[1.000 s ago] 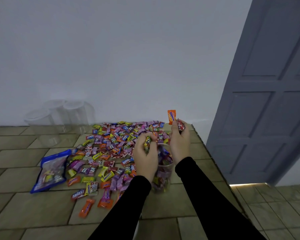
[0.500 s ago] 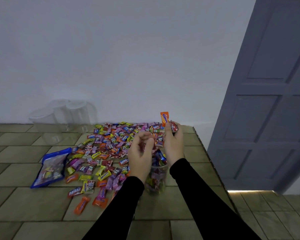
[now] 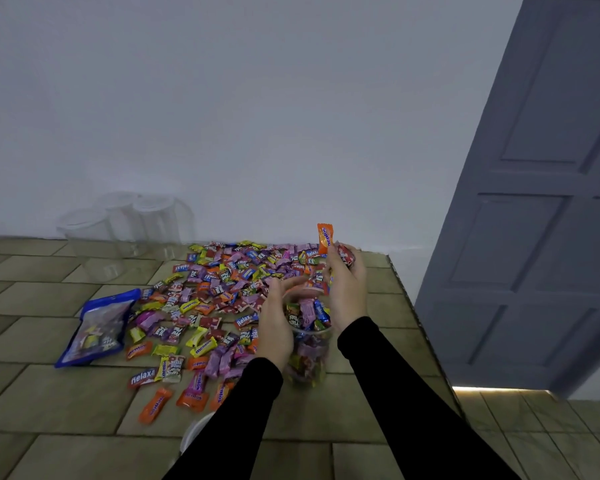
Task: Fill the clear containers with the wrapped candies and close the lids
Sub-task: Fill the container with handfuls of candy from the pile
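Clear plastic container (image 3: 309,355), nearly full, stands near between both hands. Left hand (image 3: 278,323) rests against its left rim, fingers relaxed, holding nothing. Right hand (image 3: 347,289), raised beyond the mouth, clutches several candies, an orange one (image 3: 325,239) sticking up. Best to lower it over the opening before letting go. Candy pile (image 3: 222,289) lies farther left.

We read "mentos" on the orange candy (image 3: 324,238) pinched upright in our right hand (image 3: 347,287). Among the loose sweets, a red wrapper (image 3: 142,377) says "Relaxa", a yellow one (image 3: 203,347) "mentos", and a maroon one (image 3: 175,332) "Frut Plus".
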A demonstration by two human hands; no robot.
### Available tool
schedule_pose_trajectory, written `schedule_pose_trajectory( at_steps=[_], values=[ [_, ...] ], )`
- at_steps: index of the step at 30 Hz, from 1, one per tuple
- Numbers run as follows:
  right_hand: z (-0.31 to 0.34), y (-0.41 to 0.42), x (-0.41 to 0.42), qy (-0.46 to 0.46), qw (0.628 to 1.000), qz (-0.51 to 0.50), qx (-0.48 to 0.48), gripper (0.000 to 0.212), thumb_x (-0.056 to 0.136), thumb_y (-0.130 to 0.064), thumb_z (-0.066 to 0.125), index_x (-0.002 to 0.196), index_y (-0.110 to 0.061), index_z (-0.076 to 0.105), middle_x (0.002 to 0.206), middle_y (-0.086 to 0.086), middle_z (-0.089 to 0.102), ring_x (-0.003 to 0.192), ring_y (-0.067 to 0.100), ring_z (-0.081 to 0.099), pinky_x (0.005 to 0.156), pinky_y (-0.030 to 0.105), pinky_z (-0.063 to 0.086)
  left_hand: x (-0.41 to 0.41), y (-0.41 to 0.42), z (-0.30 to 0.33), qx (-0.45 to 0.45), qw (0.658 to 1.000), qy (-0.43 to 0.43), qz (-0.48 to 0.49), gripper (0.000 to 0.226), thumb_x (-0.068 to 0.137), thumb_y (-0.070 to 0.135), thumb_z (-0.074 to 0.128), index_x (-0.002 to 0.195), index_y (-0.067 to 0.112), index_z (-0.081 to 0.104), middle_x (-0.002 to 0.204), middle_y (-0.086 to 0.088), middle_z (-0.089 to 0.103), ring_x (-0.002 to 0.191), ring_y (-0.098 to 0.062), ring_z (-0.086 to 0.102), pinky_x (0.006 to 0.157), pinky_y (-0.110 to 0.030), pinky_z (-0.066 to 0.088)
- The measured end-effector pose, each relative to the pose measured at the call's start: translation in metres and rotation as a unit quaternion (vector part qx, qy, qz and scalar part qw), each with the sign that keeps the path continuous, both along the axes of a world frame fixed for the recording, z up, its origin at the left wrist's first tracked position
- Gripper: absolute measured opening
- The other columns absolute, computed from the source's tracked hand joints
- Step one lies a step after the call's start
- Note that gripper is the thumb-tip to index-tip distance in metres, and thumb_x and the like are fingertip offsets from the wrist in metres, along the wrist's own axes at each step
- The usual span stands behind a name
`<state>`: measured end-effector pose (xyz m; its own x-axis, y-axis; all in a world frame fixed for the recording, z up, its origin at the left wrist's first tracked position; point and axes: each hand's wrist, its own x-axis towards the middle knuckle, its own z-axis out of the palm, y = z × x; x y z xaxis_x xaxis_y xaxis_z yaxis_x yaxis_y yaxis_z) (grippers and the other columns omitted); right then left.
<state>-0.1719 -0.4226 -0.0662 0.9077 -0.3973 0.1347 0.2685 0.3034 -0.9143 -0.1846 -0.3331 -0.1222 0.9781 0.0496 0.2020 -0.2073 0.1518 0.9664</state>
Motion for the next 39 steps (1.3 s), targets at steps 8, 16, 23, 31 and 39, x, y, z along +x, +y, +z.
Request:
schedule_pose_trajectory(
  at_steps=[8, 16, 23, 31, 39],
  values=[
    [0.007, 0.005, -0.006, -0.043, 0.998, 0.008, -0.035, 0.014, 0.066, 0.004, 0.045, 0.057, -0.007, 0.047, 0.061, 0.006, 0.045, 0.049, 0.003, 0.042, 0.046, 0.011, 0.036, 0.008, 0.000, 0.003, -0.054, 0.999, -0.003, -0.008, 0.068, 0.096, 0.052, 0.017, 0.113, 0.004, 0.062, 0.088, -0.011, 0.074, 0.090, -0.018, 0.069, 0.083, -0.027, 0.050],
    [0.008, 0.003, -0.005, -0.045, 0.996, 0.042, -0.065, 0.015, 0.068, 0.006, 0.044, 0.070, -0.001, 0.057, 0.067, 0.006, 0.048, 0.058, 0.007, 0.048, 0.049, 0.013, 0.041, 0.016, 0.003, 0.000, -0.074, 0.996, 0.025, -0.032, 0.066, 0.093, 0.055, 0.025, 0.110, 0.003, 0.062, 0.093, -0.015, 0.073, 0.091, -0.026, 0.069, 0.079, -0.030, 0.055],
    [0.010, 0.002, -0.008, -0.044, 0.991, 0.093, -0.084, 0.029, 0.071, 0.021, 0.038, 0.077, 0.001, 0.059, 0.069, 0.009, 0.051, 0.055, 0.003, 0.053, 0.048, 0.013, 0.046, 0.021, 0.004, -0.004, -0.079, 0.996, 0.017, -0.035, 0.057, 0.102, 0.045, 0.023, 0.101, 0.004, 0.063, 0.089, -0.014, 0.072, 0.087, -0.027, 0.068, 0.079, -0.034, 0.055],
    [0.007, 0.004, -0.008, -0.075, 0.984, 0.113, -0.119, 0.027, 0.072, -0.013, 0.045, 0.081, 0.005, 0.063, 0.076, 0.009, 0.065, 0.056, 0.007, 0.057, 0.048, 0.013, 0.043, 0.022, 0.005, -0.007, -0.102, 0.994, 0.029, -0.040, 0.063, 0.088, 0.056, 0.036, 0.104, 0.001, 0.063, 0.097, -0.020, 0.071, 0.094, -0.033, 0.067, 0.092, -0.046, 0.050],
    [0.001, 0.004, -0.001, -0.044, 0.978, 0.153, -0.132, 0.048, 0.088, -0.043, 0.035, 0.082, -0.009, 0.069, 0.091, 0.005, 0.071, 0.068, 0.012, 0.060, 0.051, 0.016, 0.045, 0.025, 0.005, -0.007, -0.068, 0.997, 0.027, -0.011, 0.055, 0.104, 0.039, 0.026, 0.097, 0.005, 0.069, 0.093, -0.017, 0.073, 0.093, -0.028, 0.069, 0.090, -0.039, 0.049]
  ],
)
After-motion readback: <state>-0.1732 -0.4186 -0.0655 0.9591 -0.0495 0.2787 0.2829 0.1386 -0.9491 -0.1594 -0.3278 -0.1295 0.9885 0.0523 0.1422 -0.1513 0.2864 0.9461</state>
